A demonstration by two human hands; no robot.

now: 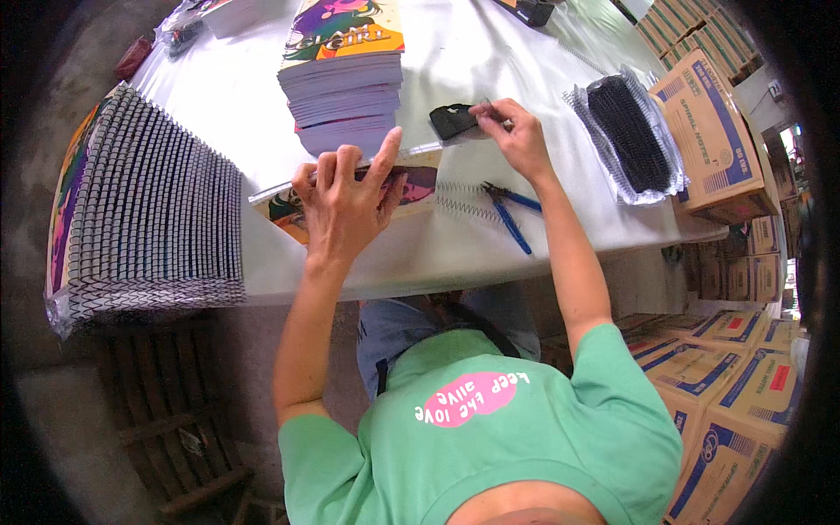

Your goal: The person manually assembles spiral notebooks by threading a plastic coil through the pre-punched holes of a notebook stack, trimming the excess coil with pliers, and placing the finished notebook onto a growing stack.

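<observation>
On the bright book (420, 181), near the front of the worktop (376, 264), resting a spread left hand (339, 203). Just beside, a wire coil (466, 200). Maybe at the coil-fitting step. By a black piece (451, 123), pinching a thin thing (486, 108), too blurry to name, with the right hand (518, 137). Next, likely needing a still book and careful lining-up.

The slim notebook with a multicoloured printed cover (416, 184) has a smooth, glossy paper face, while the tall stack of printed books (344, 101) shows matt, finely layered page edges. Beside them, the slender see-through spiral coil (468, 201) looks wiry, whether metal or plastic being unclear, and the blue-handled pliers (510, 226) pair smooth plastic grips with dark metal. The white table covering (604, 229) has a soft sheen, the bundle of black coils (628, 131) sits in crinkled, shiny clear plastic, and the brown printed carton (707, 140) is matt cardboard.
</observation>
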